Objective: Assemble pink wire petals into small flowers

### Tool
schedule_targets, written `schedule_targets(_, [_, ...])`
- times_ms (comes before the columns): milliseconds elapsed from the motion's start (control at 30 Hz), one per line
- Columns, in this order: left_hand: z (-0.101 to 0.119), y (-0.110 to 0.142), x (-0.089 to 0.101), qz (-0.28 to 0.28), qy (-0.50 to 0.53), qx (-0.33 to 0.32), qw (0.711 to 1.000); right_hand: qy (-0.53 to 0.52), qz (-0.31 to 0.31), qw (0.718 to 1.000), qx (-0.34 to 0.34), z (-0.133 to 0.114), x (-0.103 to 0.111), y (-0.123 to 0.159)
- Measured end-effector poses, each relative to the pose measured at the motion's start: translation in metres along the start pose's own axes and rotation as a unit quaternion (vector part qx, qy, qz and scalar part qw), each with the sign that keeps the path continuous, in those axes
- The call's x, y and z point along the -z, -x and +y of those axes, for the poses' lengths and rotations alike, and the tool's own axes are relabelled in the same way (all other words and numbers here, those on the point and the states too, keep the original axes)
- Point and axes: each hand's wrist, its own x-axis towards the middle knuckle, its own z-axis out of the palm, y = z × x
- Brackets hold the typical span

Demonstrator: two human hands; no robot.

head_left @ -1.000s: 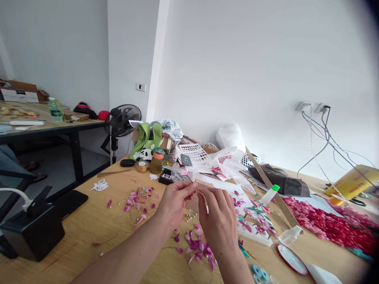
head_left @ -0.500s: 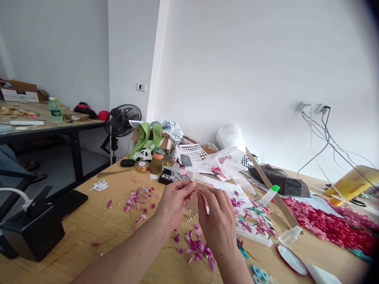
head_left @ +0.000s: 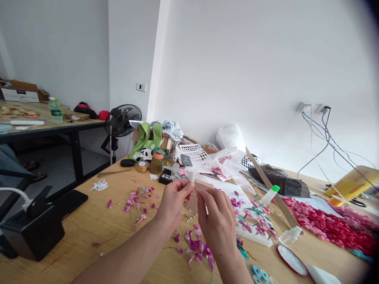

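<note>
The left hand and the right hand meet above the middle of the wooden tabletop. Each has thumb and forefinger closed in a pinch on a thin strand, too fine to identify; its short visible length slopes from the left fingertips down toward the right ones. A flat pale-pink rectangular piece lies just behind the fingertips.

By the tabletop's far left corner, a glass jar with an orange band and greenish lid stands upright, holding something brownish. Beside it are one round clear tub with orange-yellow contents and one open black box with small white pieces inside. A brown cardboard box, heaped with pale cloth, stands behind. Right of the hands, one translucent bottle leans, its green cap pointing up and right; one small clear bottle lies nearer the right edge.

Magenta petals form two main groups, one below the hands and one to their left, too many to count exactly. Small white beads lie between the hands. Toward the near right are one red-rimmed round disc and several blue round spools, partly cut off.
</note>
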Motion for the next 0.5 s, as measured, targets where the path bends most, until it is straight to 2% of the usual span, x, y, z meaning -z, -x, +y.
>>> schedule_targets(300, [0.0010, 0.0008, -0.0016, 0.002, -0.048, -0.033, 0.998, -0.028, -0.002, 0.999, -0.035, -0.0006, -0.0014, -0.0007])
schedule_targets(400, [0.0033, 0.0017, -0.0016, -0.021, -0.044, -0.027, 0.998, -0.087, -0.007, 0.993, -0.074, -0.0003, -0.0001, -0.0023])
schedule_targets(500, [0.0060, 0.0019, -0.0011, -0.050, -0.013, 0.007, 0.999, -0.169, -0.013, 0.977, -0.130, 0.0018, 0.0016, -0.0041])
